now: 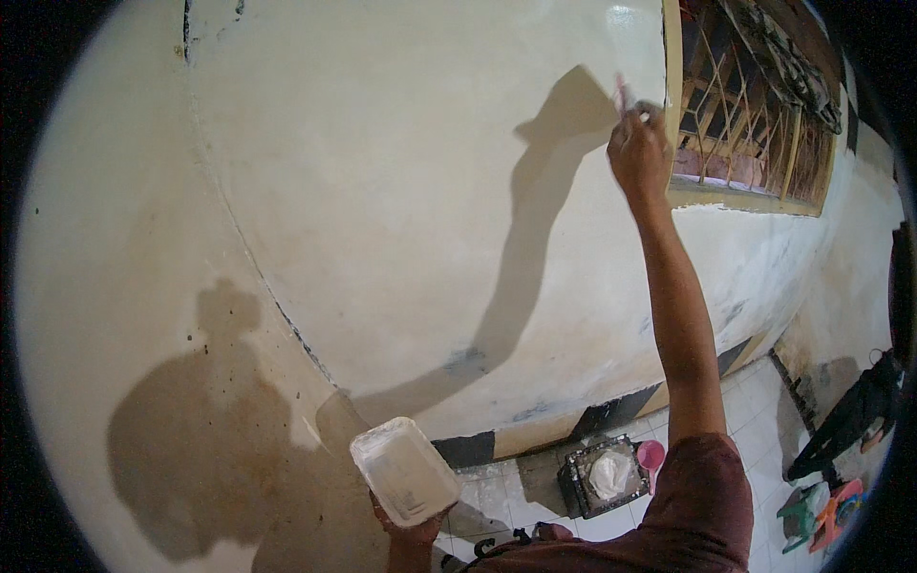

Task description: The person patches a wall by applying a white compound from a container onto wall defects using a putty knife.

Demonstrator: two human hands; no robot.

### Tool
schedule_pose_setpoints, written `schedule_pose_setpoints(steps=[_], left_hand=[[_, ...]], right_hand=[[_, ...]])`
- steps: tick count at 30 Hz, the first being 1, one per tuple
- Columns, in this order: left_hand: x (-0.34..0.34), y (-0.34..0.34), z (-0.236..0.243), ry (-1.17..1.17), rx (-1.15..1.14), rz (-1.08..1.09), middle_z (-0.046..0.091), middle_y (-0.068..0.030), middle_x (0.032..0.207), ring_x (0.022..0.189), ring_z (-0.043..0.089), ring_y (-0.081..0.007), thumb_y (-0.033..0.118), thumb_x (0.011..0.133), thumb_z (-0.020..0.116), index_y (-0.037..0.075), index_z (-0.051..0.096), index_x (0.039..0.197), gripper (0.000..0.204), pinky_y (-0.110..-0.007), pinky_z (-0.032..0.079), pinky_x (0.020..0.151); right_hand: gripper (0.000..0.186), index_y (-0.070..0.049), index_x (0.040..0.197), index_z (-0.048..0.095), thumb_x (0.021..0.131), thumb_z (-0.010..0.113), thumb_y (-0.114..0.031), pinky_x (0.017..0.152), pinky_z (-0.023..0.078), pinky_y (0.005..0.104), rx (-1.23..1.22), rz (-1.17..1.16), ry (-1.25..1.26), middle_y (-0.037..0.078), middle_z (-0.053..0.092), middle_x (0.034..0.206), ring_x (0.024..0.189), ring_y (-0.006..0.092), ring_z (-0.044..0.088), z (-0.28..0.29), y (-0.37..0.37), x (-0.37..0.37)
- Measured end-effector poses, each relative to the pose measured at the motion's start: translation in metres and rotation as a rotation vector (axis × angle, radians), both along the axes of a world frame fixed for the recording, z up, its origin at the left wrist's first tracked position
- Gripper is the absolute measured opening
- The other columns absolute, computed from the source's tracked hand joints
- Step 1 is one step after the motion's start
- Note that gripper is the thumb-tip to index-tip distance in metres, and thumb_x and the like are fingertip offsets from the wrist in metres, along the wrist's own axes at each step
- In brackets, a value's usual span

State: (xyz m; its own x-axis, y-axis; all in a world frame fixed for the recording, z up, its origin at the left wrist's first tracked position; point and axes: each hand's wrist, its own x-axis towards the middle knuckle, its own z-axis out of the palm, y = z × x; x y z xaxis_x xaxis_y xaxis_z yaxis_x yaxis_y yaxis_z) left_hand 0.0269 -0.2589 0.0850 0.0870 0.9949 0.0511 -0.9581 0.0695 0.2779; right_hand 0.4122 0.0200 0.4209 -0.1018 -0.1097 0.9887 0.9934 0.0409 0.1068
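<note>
My right hand [640, 143] is raised high against the cream wall [401, 210], close to the window frame's left edge. Its fingers are closed round a small hand tool [624, 94], blurred and seen edge-on, which looks like a putty knife; a pale handle end shows at the fist. Low in front of me, my left hand [411, 527] holds up a white rectangular plastic tub [405, 470] from beneath. Whitish residue coats the inside of the tub. Most of my left hand's fingers are hidden under it.
A barred window [750, 115] opens at the upper right. A long crack [253, 253] runs down the wall. Below stands a dark, spattered stool [578, 477] bearing a white plastic bag [608, 475] and a pink dipper [650, 455]. Another person [855, 411] and colourful plastic items [829, 516] are at right.
</note>
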Motion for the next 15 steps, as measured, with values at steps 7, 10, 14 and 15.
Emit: schedule_pose_setpoints(steps=[7, 10, 14, 15], left_hand=[[-0.001, -0.007, 0.002, 0.057, 0.085, 0.07, 0.042, -0.0121, 0.144, 0.128, 0.044, -0.0413, 0.068, 0.083, 0.05, 0.022, 0.031, 0.147, 0.081, -0.072, 0.038, 0.095], [-0.003, -0.01, 0.002, -0.149, 0.027, 0.038, 0.043, -0.0121, 0.143, 0.128, 0.044, -0.0418, 0.068, 0.084, 0.05, 0.022, 0.031, 0.147, 0.081, -0.072, 0.039, 0.094], [-0.004, -0.012, 0.001, -0.136, 0.035, 0.066, 0.044, -0.0125, 0.142, 0.126, 0.045, -0.0425, 0.067, 0.083, 0.05, 0.021, 0.032, 0.147, 0.08, -0.072, 0.04, 0.092], [-0.003, -0.012, 0.001, -0.079, 0.043, 0.087, 0.045, -0.0126, 0.142, 0.126, 0.046, -0.0425, 0.067, 0.083, 0.05, 0.021, 0.033, 0.147, 0.08, -0.072, 0.041, 0.092]], right_hand=[[0.03, -0.005, 0.102, 0.061, 0.075, 0.067, -0.016, 0.075, 0.054, 0.0446, -0.467, 0.126, 0.249, 0.017, 0.061, 0.107, 0.091, 0.0328, 0.064, 0.006, 0.041, -0.121], [0.032, -0.003, 0.111, 0.063, 0.079, 0.063, -0.006, 0.088, 0.055, 0.0409, -0.502, 0.308, -0.151, 0.023, 0.053, 0.129, 0.116, 0.0339, 0.058, -0.064, 0.02, -0.212], [0.012, -0.004, 0.087, 0.064, 0.076, 0.061, -0.003, 0.074, 0.056, 0.0433, -0.273, 0.462, -0.192, 0.016, 0.059, 0.105, 0.094, 0.0305, 0.063, -0.074, -0.005, -0.222], [0.01, -0.004, 0.085, 0.063, 0.075, 0.061, -0.002, 0.071, 0.056, 0.0429, -0.171, 0.449, -0.216, 0.014, 0.059, 0.102, 0.09, 0.0301, 0.063, -0.062, -0.006, -0.207]])
